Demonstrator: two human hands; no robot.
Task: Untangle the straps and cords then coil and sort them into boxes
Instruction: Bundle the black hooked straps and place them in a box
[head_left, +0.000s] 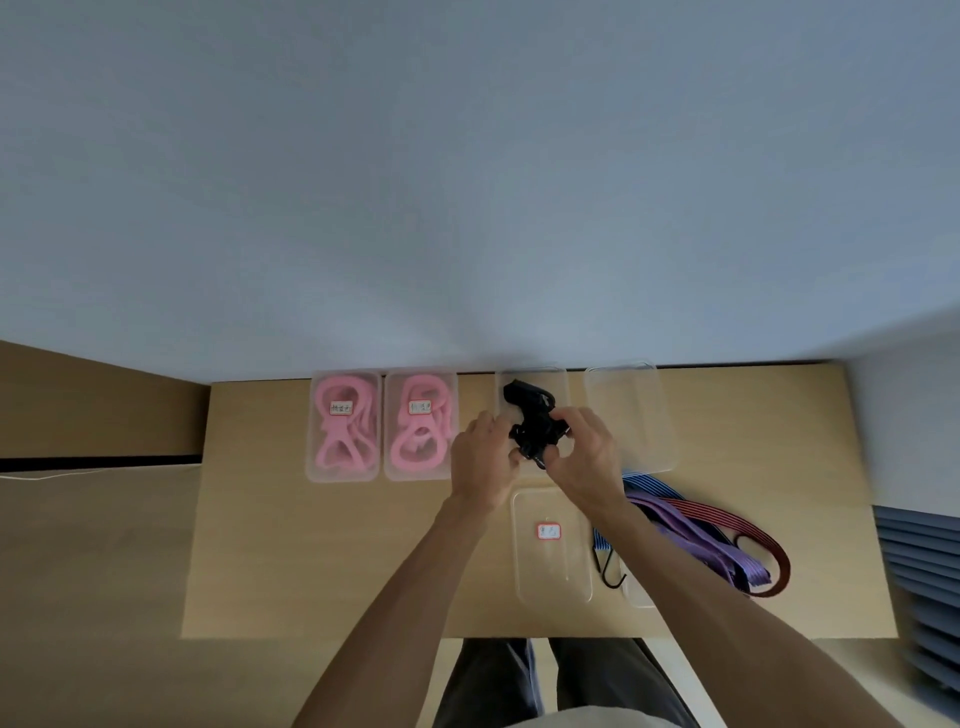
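A bundled black strap (535, 428) is held over a clear box (558, 382) at the back of the table. My left hand (483, 457) grips its left side and my right hand (584, 457) grips its right side, fingers curled round it. Another black strap coil (522, 392) lies inside that box. Two closed clear boxes hold pink cords, one at the left (344, 426) and one beside it (422, 425). A tangle of purple, blue and red striped straps (696, 530) with dark hooks (610, 569) lies at the right.
A clear lid with a red-edged label (550, 545) lies on the wooden table (311, 545) in front of my hands. A clear box (631, 415) with nothing visible in it stands at the back right. A wall runs along the table's far edge. Blue slats (924, 597) are at the far right.
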